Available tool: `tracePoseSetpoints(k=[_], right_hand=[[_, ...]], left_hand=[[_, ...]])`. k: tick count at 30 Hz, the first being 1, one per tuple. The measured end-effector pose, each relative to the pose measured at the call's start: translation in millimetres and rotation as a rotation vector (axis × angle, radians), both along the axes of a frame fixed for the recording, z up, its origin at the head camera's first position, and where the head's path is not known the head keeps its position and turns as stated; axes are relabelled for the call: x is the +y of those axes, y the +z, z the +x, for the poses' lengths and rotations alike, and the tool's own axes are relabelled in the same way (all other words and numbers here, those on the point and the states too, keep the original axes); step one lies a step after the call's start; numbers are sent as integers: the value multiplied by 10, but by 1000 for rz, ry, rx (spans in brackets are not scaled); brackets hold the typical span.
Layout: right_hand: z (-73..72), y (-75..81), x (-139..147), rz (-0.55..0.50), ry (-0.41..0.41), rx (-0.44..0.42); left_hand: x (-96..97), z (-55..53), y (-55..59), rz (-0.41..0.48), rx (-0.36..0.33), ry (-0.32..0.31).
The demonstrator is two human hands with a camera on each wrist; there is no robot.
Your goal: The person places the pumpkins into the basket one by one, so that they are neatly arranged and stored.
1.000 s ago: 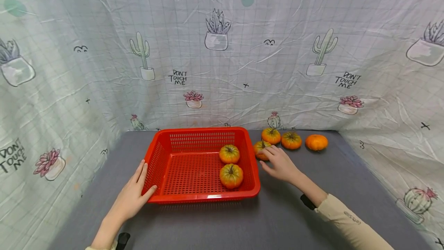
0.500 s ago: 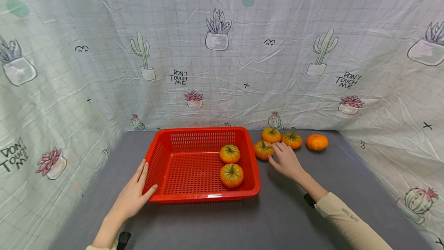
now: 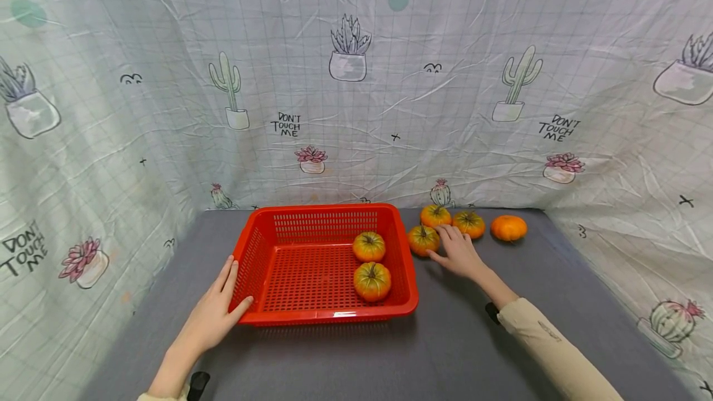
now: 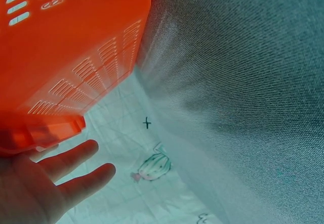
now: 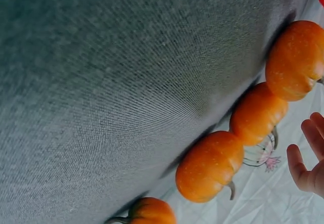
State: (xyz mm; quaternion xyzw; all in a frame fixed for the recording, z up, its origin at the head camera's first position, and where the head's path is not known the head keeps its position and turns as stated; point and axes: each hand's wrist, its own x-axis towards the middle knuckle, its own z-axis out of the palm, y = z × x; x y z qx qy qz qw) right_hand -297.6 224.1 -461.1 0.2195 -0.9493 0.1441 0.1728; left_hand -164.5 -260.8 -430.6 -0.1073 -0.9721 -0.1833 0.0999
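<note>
A red slotted plastic basket [image 3: 334,314] stands on the grey table in the head view. Two small orange pumpkins, one farther back [image 3: 369,246] and one nearer [image 3: 372,282], lie inside along its right side. My left hand [image 3: 203,320] rests against the basket's left rim with fingers straight; the left wrist view shows the fingers [image 4: 86,181] extended by the rim. To the right of the basket, my right hand [image 3: 459,257] hovers beside a small pumpkin [image 3: 421,241], fingers loose. In the right wrist view that hand's fingers [image 5: 296,163] appear apart from the pumpkins.
Behind my right hand lie two more pumpkins, one at the back [image 3: 435,216] and one beside it [image 3: 470,225]. A smoother orange pumpkin [image 3: 508,228] sits farther right. A cactus-printed cloth [image 3: 356,159] hangs along the back and sides.
My right hand has shifted slightly right and back from over the pumpkin beside the basket, leaving more of it visible. The left hand, basket and pumpkins have stayed put.
</note>
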Motion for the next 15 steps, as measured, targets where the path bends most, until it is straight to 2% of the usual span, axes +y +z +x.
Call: tracePoseSetpoints(k=[8,15], right_hand=[[-135,-65,9,1,-12,-105],[-223,-103,20,27,-23,-139]], left_hand=[[-3,1,7,-3,-17,9],[2,-3,2,0,-18,8]])
